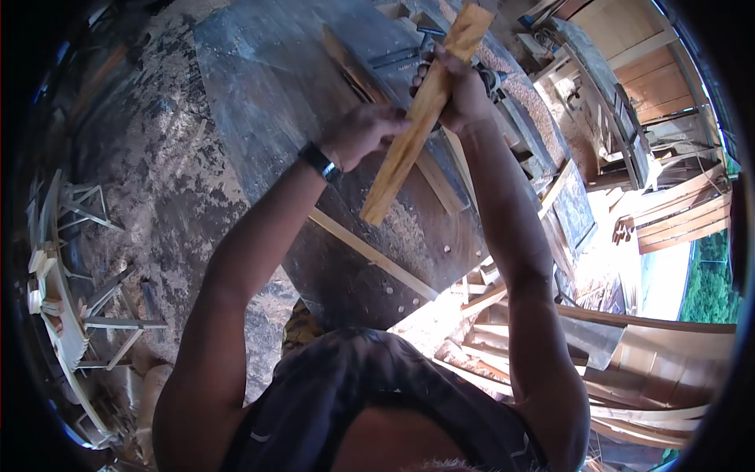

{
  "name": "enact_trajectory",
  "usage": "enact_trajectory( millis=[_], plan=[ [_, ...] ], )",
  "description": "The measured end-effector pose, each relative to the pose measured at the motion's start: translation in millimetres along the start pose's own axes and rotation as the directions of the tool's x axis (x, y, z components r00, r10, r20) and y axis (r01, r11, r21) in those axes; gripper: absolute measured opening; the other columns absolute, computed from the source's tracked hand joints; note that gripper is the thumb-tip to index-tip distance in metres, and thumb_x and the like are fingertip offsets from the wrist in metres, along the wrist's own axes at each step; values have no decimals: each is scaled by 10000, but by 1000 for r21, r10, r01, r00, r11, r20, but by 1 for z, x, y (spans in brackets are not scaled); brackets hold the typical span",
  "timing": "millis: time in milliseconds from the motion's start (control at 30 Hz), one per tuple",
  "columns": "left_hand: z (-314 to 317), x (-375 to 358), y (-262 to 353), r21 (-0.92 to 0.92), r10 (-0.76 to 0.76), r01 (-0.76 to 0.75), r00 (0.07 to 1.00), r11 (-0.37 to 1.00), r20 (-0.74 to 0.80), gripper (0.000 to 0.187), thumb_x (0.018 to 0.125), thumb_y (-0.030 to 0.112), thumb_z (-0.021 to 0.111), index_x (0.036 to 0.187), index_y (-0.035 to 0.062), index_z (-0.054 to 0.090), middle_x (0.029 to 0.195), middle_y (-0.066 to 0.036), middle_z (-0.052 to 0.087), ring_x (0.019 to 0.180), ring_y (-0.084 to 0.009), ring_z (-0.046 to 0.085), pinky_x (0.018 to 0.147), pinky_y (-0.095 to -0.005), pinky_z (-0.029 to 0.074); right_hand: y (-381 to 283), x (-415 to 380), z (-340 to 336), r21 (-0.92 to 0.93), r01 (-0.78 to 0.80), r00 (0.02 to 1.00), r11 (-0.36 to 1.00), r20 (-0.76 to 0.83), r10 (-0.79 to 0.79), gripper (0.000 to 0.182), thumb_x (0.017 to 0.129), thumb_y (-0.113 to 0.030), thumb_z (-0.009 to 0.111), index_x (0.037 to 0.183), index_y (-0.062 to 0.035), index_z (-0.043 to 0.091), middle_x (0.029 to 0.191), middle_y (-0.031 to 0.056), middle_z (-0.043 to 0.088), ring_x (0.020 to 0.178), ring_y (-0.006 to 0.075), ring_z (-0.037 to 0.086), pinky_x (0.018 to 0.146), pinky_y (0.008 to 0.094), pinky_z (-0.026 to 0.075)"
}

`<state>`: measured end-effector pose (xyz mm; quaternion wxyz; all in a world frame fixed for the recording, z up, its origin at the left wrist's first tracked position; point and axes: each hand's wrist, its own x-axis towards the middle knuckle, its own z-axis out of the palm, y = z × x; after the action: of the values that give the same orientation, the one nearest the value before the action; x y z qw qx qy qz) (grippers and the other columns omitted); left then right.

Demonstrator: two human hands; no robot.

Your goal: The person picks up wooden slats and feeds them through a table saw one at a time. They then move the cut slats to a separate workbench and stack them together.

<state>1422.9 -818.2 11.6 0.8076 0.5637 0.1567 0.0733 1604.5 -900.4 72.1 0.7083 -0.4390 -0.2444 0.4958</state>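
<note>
A narrow, flat wooden board (427,110) is held up at a slant above the dark worktable (259,94). My right hand (465,94) is closed around its upper part, with fingertips showing past the left edge. My left hand (366,135), with a dark band (318,161) on the wrist, is at the board's left edge lower down. Its fingers are bent and pressed to that edge; part of their grip is hidden. Behind the right hand is a metal tool or fitting (491,79), mostly covered.
On the table lie a thin wooden strip (373,256), another wood piece (439,181) and a long dark-edged plank (346,59). Sawdust covers the floor (169,157) at left. Wooden frames (86,322) stand at far left, and curved planks (653,354) are stacked at lower right.
</note>
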Motion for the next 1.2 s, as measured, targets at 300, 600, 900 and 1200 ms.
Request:
enact_trajectory(
  millis=[300,600,900,1200],
  plan=[
    [5,-4,2,15,-42,43,999,999,-30,342,992,220,611,1279,34,612,1110,-36,691,977,-129,679,844,-310,554,5,12,-12,147,-74,996,986,51,67,320,961,-343,643,1086,-62,551,881,100,598,815,258,641,800,438,545],
    [11,-2,4,14,-27,27,998,1000,-48,311,999,220,595,1251,39,617,1106,-42,693,976,-139,681,829,-311,555,4,13,-7,72,-62,993,996,104,54,261,947,-250,657,1020,-10,586,838,115,618,798,237,628,787,405,535],
    [18,8,6,0,40,-40,995,999,-88,326,959,253,652,1189,23,638,1076,-59,686,979,-166,676,841,-320,553,4,27,-24,56,-56,967,997,250,41,223,917,-225,670,1053,-62,601,875,64,645,816,203,647,790,378,551],
    [35,21,15,763,274,-173,962,623,-6,387,899,399,715,1094,66,693,959,-77,730,898,-212,708,756,-372,543,-16,12,3,-139,69,994,988,90,-57,255,901,-180,658,1102,-31,608,871,86,658,874,252,666,857,396,532]
  ],
)
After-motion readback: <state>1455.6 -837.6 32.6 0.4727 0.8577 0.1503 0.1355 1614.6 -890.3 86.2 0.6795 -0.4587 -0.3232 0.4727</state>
